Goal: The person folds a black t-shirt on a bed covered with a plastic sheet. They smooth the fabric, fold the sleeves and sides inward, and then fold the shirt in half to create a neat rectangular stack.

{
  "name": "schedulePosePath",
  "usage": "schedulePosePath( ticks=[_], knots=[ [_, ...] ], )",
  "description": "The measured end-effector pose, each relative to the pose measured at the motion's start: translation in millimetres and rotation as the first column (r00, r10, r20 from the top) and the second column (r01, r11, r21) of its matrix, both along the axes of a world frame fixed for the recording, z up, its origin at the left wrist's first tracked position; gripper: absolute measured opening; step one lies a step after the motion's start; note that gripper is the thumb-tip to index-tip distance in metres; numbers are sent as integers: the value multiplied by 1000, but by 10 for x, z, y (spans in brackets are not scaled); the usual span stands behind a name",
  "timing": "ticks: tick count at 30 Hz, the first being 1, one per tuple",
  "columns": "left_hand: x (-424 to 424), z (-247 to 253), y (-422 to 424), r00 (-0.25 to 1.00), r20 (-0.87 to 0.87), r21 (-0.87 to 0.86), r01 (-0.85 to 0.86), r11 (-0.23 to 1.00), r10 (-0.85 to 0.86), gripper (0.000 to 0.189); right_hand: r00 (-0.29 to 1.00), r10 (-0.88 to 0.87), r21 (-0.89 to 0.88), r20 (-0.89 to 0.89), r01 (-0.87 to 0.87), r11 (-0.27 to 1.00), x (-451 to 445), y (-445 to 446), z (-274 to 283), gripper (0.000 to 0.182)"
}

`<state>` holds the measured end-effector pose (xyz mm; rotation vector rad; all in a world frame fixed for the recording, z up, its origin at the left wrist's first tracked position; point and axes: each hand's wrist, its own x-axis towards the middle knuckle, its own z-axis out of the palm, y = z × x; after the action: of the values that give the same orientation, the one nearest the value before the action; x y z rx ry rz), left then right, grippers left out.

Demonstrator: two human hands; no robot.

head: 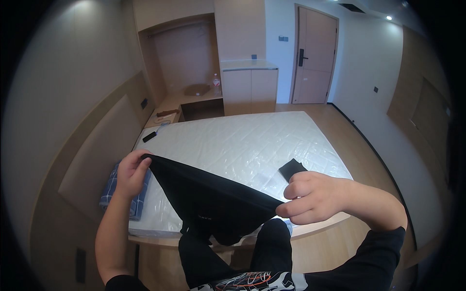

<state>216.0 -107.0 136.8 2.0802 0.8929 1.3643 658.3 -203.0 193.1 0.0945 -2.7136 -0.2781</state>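
Observation:
A black cloth garment is stretched between my two hands above the near edge of the bed. My left hand pinches one corner of it between thumb and fingers. At the other end, my right hand grips the cloth, lower and to the right. The lower part of the garment hangs in folds over my knees. Just beyond my right hand, a small folded black cloth lies on the plastic-covered white mattress.
Left of the garment, a folded blue checked textile lies at the mattress edge by the padded headboard. A black phone-like device with a cable rests at the far left corner. Beyond stand a cabinet with an open niche, a plastic bottle and a door.

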Motion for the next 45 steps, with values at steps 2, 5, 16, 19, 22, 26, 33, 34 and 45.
schedulePosePath(
  ticks=[2,5,16,19,22,26,33,34,45],
  knots=[
    [-14,-59,-35,999,14,-15,31,999,-31,12,1000,14,3,-6,-13,1000,-28,-89,-68,8],
    [33,-56,33,998,41,-102,40,994,-36,12,998,-46,78,50,42,996,36,-130,-53,11],
    [205,-43,19,997,26,-62,73,995,-71,12,752,-525,-539,399,656,529,179,-86,-147,24],
    [224,-30,36,998,-18,-49,58,997,-59,12,728,-535,-619,430,668,412,206,-34,-156,23],
    [252,-27,55,997,-13,-66,75,995,-76,12,684,-564,-610,464,708,357,182,-1,-148,23],
    [308,-56,49,997,2,-64,75,995,-75,12,683,-565,-560,463,720,411,139,-38,-142,25],
    [376,-166,-25,995,26,-74,102,992,-101,12,647,-557,-559,520,751,351,161,-111,-186,25],
    [386,-174,-35,995,22,-75,102,992,-101,12,619,-548,-590,563,765,258,168,-110,-194,25],
    [417,-222,-72,998,-5,-67,70,995,-70,12,576,-561,-469,594,815,340,170,-124,-280,25]
  ],
)
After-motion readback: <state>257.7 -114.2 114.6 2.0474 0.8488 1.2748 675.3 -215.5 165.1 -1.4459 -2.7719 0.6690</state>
